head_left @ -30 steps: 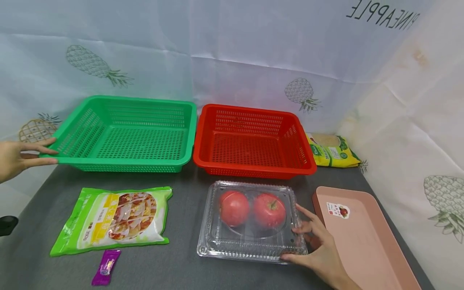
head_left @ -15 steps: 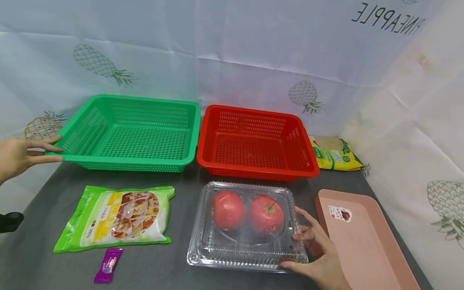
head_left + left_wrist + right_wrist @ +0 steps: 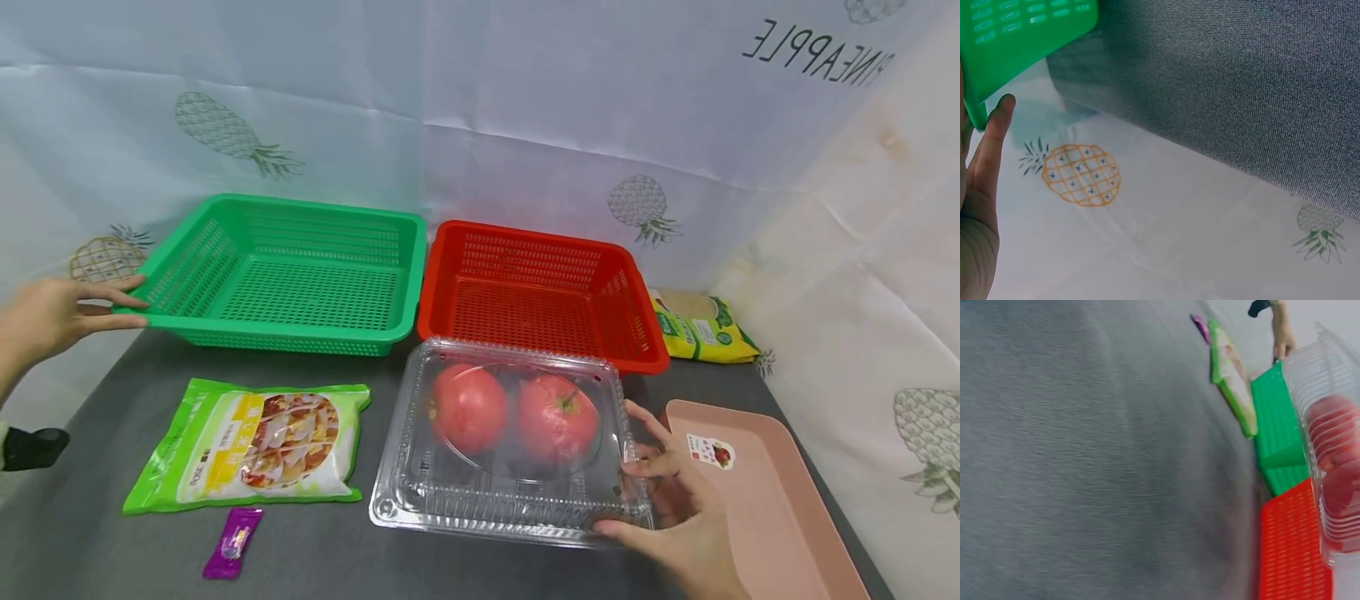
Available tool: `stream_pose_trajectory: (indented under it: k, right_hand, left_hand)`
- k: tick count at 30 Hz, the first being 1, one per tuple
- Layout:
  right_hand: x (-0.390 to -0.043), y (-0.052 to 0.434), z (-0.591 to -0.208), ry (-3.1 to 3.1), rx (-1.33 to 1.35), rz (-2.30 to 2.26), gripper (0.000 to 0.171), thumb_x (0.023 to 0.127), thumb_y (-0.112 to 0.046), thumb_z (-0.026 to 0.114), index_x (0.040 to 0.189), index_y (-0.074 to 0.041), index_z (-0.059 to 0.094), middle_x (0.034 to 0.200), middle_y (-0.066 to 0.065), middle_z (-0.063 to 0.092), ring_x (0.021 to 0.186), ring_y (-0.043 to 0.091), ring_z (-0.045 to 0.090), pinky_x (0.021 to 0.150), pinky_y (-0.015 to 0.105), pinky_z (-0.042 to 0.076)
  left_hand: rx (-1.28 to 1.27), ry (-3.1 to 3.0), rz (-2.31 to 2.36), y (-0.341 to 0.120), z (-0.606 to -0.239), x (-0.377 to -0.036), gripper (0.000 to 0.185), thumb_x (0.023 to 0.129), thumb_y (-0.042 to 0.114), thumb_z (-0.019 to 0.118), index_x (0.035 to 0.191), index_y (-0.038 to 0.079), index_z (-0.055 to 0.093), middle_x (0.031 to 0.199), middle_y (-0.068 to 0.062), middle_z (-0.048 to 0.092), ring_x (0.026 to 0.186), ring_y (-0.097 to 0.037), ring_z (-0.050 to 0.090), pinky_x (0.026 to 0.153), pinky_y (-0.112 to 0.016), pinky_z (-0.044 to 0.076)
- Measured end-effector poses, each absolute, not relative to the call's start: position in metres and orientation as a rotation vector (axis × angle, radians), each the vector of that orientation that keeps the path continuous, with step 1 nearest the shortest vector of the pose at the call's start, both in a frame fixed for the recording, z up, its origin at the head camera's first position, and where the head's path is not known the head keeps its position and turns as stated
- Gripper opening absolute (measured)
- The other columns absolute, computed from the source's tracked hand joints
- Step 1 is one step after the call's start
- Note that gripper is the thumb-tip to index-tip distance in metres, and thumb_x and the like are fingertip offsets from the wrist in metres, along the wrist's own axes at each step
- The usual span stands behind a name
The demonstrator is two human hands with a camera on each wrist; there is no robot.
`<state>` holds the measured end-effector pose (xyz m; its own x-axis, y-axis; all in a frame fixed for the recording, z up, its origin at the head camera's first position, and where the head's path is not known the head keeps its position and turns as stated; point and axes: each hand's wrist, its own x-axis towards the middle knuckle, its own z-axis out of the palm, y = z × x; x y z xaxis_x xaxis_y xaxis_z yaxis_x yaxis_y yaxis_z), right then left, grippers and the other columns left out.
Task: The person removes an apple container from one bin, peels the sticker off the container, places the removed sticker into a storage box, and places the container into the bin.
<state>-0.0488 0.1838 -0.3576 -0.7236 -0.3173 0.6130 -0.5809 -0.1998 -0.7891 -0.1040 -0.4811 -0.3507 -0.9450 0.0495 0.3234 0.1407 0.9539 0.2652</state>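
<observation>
My right hand [image 3: 690, 517] grips the right side of a clear plastic clamshell box [image 3: 487, 508], thumb at the near corner and fingers along the side. Inside, two pinkish-red tomatoes [image 3: 468, 408] show through the lid. The box is raised off the table, its far edge overlapping the red basket's front in the head view; the right wrist view also shows the box [image 3: 1329, 369] up in the air. My left hand [image 3: 63, 317] holds the left rim of the green plastic basket [image 3: 300, 327], with fingers [image 3: 991, 156] against that rim in the left wrist view.
Beside the green basket stands a red basket [image 3: 540, 346]. A green-and-white food bag [image 3: 262, 442] and a small purple wrapped snack [image 3: 232, 543] lie front left. At right are a pink tray [image 3: 757, 500] and a yellow bag [image 3: 705, 329] against the pineapple-print cloth [image 3: 525, 100].
My right hand has lifted the clamshell box with the tomatoes off the table, moving it slightly toward the red basket. The left hand stays at the green basket's rim. The head view has shifted a little.
</observation>
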Motion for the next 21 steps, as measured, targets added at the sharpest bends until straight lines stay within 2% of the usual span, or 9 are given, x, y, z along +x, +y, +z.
stream_pose_trajectory:
  k: [2,4,5,9,12,18,21]
  right_hand:
    - [-0.052,0.181,-0.352,-1.843,1.054,2.038,0.058,0.052,0.031,0.077,0.103,0.017,0.055,0.145,0.033,0.030,0.105,0.026,0.058,0.082,0.026,0.054]
    - [-0.058,0.177,-0.347,-1.834,1.044,2.035,0.055,0.054,0.029,0.077,0.104,0.017,0.055,0.145,0.031,0.033,0.115,0.028,0.054,0.085,0.029,0.053]
    - [-0.061,0.174,-0.346,-1.818,1.055,2.036,0.054,0.056,0.028,0.077,0.104,0.018,0.054,0.144,0.030,0.035,0.119,0.030,0.052,0.085,0.029,0.052]
    - [-0.080,0.161,-0.338,-1.750,1.075,2.063,0.048,0.060,0.025,0.077,0.101,0.016,0.054,0.136,0.028,0.045,0.130,0.033,0.041,0.086,0.028,0.052]
    - [-0.098,0.151,-0.329,-1.735,1.042,2.082,0.043,0.063,0.024,0.076,0.099,0.014,0.054,0.130,0.027,0.051,0.124,0.034,0.046,0.084,0.027,0.053]
    - [-0.133,0.132,-0.310,-1.797,0.873,2.093,0.031,0.073,0.020,0.070,0.099,0.010,0.055,0.127,0.022,0.056,0.121,0.034,0.048,0.086,0.033,0.052]
    - [-0.150,0.122,-0.304,-1.815,0.850,2.085,0.030,0.074,0.022,0.067,0.099,0.012,0.054,0.125,0.021,0.056,0.119,0.036,0.048,0.085,0.034,0.053]
  left_hand:
    - [-0.146,-2.791,-0.387,-0.480,-0.350,-0.103,0.020,0.072,0.006,0.081,0.088,-0.005,0.073,0.139,0.005,0.045,0.060,-0.016,0.067,0.048,-0.022,0.047]
    - [-0.146,-2.801,-0.377,-0.478,-0.348,-0.103,0.019,0.073,0.005,0.081,0.088,-0.005,0.073,0.131,-0.025,0.051,0.062,-0.023,0.068,0.048,-0.022,0.046]
    - [-0.137,-2.807,-0.371,-0.477,-0.347,-0.102,0.019,0.073,0.005,0.081,0.088,-0.005,0.073,0.125,-0.032,0.053,0.063,-0.025,0.068,0.048,-0.021,0.046]
    - [-0.100,-2.832,-0.366,-0.474,-0.345,-0.102,0.021,0.075,0.007,0.080,0.090,-0.006,0.073,0.125,-0.032,0.053,0.065,-0.031,0.068,0.044,-0.023,0.040]
    - [-0.082,-2.843,-0.357,-0.472,-0.343,-0.101,0.023,0.076,0.010,0.080,0.092,-0.005,0.073,0.125,-0.031,0.053,0.067,-0.033,0.067,0.041,-0.026,0.035]
    - [-0.055,-2.859,-0.418,-0.470,-0.338,-0.101,0.023,0.076,0.010,0.080,0.093,-0.005,0.073,0.127,-0.031,0.052,0.065,-0.017,0.068,0.046,-0.023,0.040]
    - [-0.049,-2.861,-0.436,-0.470,-0.338,-0.101,0.023,0.076,0.010,0.080,0.094,-0.004,0.073,0.129,-0.028,0.052,0.065,-0.012,0.068,0.046,-0.023,0.040]
